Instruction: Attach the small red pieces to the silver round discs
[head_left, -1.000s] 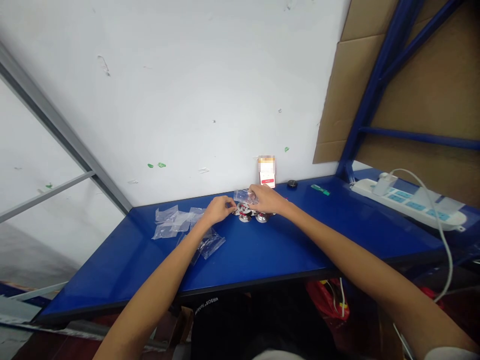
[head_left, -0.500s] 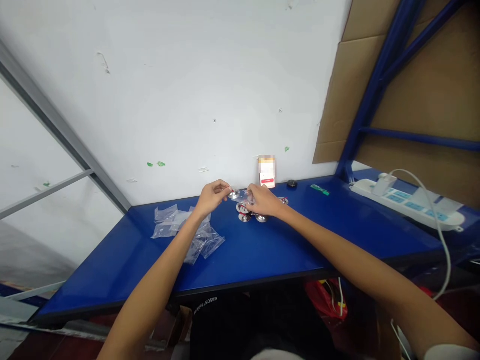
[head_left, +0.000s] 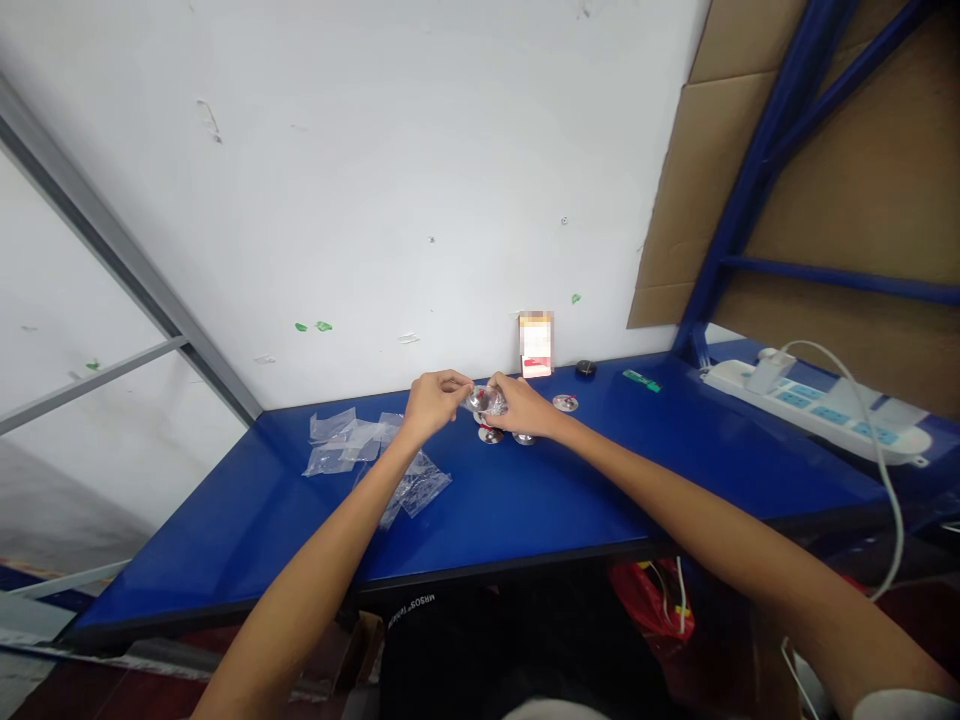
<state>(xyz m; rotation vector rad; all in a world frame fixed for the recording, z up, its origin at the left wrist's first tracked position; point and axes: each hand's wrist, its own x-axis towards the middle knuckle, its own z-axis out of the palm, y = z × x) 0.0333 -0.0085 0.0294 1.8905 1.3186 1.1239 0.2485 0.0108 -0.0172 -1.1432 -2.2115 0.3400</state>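
Note:
My left hand (head_left: 431, 405) and my right hand (head_left: 523, 408) meet above the blue table, both pinching a small clear plastic bag (head_left: 484, 401) with a shiny round metal part inside. Just below them lie round metal discs with red marks: one (head_left: 490, 435) and another (head_left: 524, 439), partly hidden by my right hand. A third disc (head_left: 565, 403) rests farther right. Loose clear plastic bags (head_left: 345, 443) lie left of my left wrist, with a crumpled one (head_left: 418, 486) beneath that forearm.
A blue table (head_left: 487, 530) meets a white wall. A pixelated card (head_left: 535, 344), a small black object (head_left: 586, 368) and a green strip (head_left: 641, 380) stand at the back. A white power strip (head_left: 806, 400) and its cable lie at right, beside blue shelving.
My hands have come together over the discs, and the metal part now sits inside the clear bag between them. The disc at right lies uncovered, and the crumpled bags have barely moved.

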